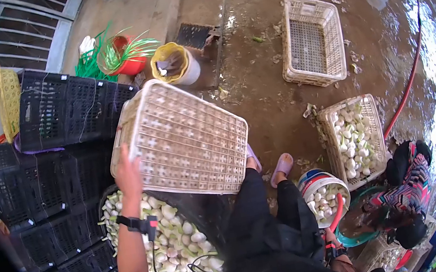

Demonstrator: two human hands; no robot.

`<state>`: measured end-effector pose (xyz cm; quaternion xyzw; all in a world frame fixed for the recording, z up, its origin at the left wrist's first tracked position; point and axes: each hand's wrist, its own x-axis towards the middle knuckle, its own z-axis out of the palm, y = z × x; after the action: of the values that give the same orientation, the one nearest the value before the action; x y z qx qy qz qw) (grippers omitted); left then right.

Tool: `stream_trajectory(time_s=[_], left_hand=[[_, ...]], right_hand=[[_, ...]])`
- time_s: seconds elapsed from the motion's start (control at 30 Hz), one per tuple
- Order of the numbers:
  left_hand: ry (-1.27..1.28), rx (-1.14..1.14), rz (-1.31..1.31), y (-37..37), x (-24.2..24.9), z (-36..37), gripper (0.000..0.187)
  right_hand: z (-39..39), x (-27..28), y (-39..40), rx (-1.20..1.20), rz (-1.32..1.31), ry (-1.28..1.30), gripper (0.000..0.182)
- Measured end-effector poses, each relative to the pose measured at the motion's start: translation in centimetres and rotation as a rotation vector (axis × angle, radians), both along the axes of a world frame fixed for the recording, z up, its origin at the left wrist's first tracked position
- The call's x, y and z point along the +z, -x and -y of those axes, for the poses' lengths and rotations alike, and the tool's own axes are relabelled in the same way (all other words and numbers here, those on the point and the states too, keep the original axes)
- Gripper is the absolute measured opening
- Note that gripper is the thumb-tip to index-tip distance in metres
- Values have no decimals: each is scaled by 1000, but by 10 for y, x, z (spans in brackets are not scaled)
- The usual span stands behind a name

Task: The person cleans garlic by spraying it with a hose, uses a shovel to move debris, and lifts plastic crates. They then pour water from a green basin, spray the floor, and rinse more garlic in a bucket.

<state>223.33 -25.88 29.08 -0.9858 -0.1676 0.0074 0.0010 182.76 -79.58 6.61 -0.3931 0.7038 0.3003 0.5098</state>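
Observation:
My left hand (129, 176) is closed on the side edge of a white plastic crate (189, 135), tipped so its lattice base faces me. Under that arm, a large dark tub holds white bulb vegetables (174, 235) with green stem ends. My right hand (331, 239) is low on the right, its fingers partly hidden, closed around a red curved handle (337, 213) at a bucket (305, 183). White bulbs (321, 202) lie inside this bucket. Both wrists wear dark bands.
Black crates (24, 185) are stacked at left. A yellow-lined bin (190, 71) and red bucket (131, 66) stand behind. An empty white crate (287, 67) and a bulb-filled crate (377, 132) sit on wet floor beside a red hose (412, 74). Another person (408, 185) bends at right.

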Motion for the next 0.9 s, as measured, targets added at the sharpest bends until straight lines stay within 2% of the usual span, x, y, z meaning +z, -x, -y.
stream_trajectory(time_s=[0.1, 0.2, 0.27, 0.3, 0.4, 0.43, 0.5, 0.6, 0.63, 0.67, 0.7, 0.8, 0.83, 0.87, 0.9], left_hand=[[-89, -59, 79, -24, -14, -61, 24], [-18, -47, 137, -54, -21, -107, 21], [-27, -67, 128, -65, -20, -113, 19], [-49, -79, 124, -69, -17, -107, 19], [-41, -117, 134, -76, -8, -96, 18], [-20, -155, 110, -79, -1, -92, 19], [5, -156, 84, -76, 5, -102, 23], [-51, -194, 111, -58, 18, -163, 27], [-6, -154, 123, -52, 24, -184, 27], [40, -111, 138, -46, 29, -199, 27], [99, 53, 52, -42, 39, -204, 27], [26, 129, 78, -31, -9, -289, 28], [-271, 327, -9, -32, -16, -255, 32], [-347, 503, -89, -49, -18, -196, 35], [-419, 362, -111, -44, -39, -177, 35]], right_hand=[[5, 2, 4, 28, 54, -31, 27], [12, 4, 8, 94, 61, -62, 36], [14, 2, 14, 116, 63, -70, 41], [11, 2, 18, 154, 152, -53, 36], [9, 4, 23, 257, 261, -88, 36], [7, 5, 21, 206, 160, -35, 36], [21, -50, 71, -30, -7, -61, 37], [22, -11, 32, 114, 32, -58, 38], [18, -9, 29, 167, 89, 21, 38], [16, 1, 16, 163, 24, -18, 35], [12, 2, 11, 168, 17, -18, 35], [2, 5, -9, 157, 64, 16, 31], [0, 8, -10, 162, 65, 21, 30], [-3, 12, -11, 167, 67, 26, 29], [-6, 15, -12, 147, 66, 21, 29]])
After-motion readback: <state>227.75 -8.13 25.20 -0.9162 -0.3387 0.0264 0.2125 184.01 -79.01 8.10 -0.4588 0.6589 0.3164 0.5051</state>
